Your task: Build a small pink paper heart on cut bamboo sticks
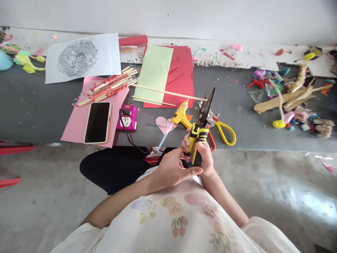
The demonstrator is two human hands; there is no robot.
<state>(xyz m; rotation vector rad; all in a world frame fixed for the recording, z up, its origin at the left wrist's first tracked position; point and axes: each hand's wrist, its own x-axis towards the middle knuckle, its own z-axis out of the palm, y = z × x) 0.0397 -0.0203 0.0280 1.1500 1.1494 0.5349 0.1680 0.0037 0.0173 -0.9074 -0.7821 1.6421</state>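
My right hand is wrapped round the black and yellow handles of heavy shears, blades pointing up and slightly apart. My left hand cups the lower end of the handles, thumb stretched across below them; its other fingers are partly hidden. A thin wooden stick reaches across the papers to the blades; I cannot tell whether its tip is between them. Just left of the shears lies a yellow glue gun with a glue stick in its back. Scissors with yellow and red handles lie partly behind the shears.
A pink heart, a purple socket box with a cable and a phone lie left. Behind are wrapped chopsticks, green paper, red paper and a dragon print. Craft scraps crowd the right side.
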